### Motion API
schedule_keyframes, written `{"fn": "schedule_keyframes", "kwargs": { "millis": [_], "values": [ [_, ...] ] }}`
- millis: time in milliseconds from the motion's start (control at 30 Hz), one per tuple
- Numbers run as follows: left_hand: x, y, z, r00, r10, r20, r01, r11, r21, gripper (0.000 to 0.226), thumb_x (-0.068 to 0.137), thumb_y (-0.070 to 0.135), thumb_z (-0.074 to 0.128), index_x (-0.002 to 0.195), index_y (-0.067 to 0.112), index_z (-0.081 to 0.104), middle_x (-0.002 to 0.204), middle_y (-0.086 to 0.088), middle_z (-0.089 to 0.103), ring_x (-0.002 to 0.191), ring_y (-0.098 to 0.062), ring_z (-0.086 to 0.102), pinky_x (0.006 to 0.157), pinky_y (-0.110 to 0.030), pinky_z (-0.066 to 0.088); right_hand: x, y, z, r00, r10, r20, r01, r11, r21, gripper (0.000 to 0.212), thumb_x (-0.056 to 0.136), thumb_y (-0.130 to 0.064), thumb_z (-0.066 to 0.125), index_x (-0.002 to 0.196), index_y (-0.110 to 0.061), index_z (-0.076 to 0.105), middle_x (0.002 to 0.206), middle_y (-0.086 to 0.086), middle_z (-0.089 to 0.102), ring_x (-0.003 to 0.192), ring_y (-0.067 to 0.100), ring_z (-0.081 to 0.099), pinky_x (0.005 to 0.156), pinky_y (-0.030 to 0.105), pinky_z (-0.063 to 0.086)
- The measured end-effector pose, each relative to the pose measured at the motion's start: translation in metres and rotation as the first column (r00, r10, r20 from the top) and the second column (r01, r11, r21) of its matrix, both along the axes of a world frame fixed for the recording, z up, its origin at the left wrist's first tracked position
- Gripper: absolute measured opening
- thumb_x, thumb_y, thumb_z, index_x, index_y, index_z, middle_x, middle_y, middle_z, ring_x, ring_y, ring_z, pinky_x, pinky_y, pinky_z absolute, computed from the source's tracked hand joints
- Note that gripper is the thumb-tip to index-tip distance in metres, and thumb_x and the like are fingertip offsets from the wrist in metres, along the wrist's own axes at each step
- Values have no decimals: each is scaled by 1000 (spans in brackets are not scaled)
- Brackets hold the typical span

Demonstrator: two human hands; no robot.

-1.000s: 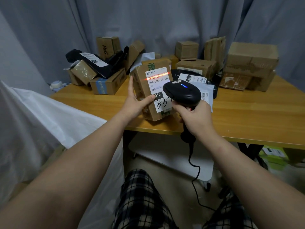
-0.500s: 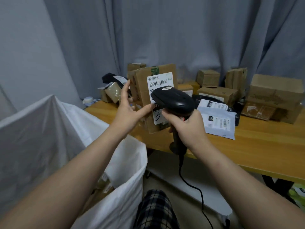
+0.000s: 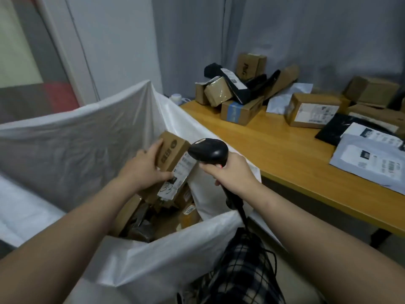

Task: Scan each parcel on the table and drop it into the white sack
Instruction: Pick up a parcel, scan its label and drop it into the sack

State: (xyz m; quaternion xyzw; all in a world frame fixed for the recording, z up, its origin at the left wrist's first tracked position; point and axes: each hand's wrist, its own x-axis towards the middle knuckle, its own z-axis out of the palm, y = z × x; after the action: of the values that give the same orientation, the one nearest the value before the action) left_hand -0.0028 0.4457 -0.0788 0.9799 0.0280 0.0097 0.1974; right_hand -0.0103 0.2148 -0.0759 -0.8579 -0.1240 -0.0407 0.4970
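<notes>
White sack with parcels inside, box in left hand

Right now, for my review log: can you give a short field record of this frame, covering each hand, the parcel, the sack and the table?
left hand: grips a cardboard parcel, tilted
right hand: holds the black scanner beside the parcel
parcel position: over the open white sack, not yet released
sack contents: several boxes inside
table: cartons and mailer bags lie on it
</notes>
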Motion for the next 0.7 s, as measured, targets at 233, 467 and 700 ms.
{"fn": "schedule_keyframes", "kwargs": {
  "millis": [233,467,700],
  "values": [
    [1,-7,-93,965,64,-256,8,963,270,80,82,51,65,147,27,24,138,-17,40,118,-35,48,95,-46,46,3,0,-60,993,-76,-93,60,986,-157,29,82,-40,72,68,-26,51,61,-3,61,67,17,65,66,34,51],
    [23,-59,-51,963,-181,199,153,978,145,54,93,37,53,142,18,41,137,-11,46,124,-29,44,100,-41,40,7,-41,-57,984,-151,-92,154,988,23,32,79,-26,76,75,2,64,62,12,58,63,25,66,65,43,57],
    [30,-172,-7,835,-439,332,435,896,91,49,95,33,52,141,17,43,136,-7,47,123,-26,44,100,-36,38,-3,-160,-7,893,-451,1,436,863,254,36,85,-20,72,91,13,61,68,18,56,59,25,61,62,37,51]
  ]
}}
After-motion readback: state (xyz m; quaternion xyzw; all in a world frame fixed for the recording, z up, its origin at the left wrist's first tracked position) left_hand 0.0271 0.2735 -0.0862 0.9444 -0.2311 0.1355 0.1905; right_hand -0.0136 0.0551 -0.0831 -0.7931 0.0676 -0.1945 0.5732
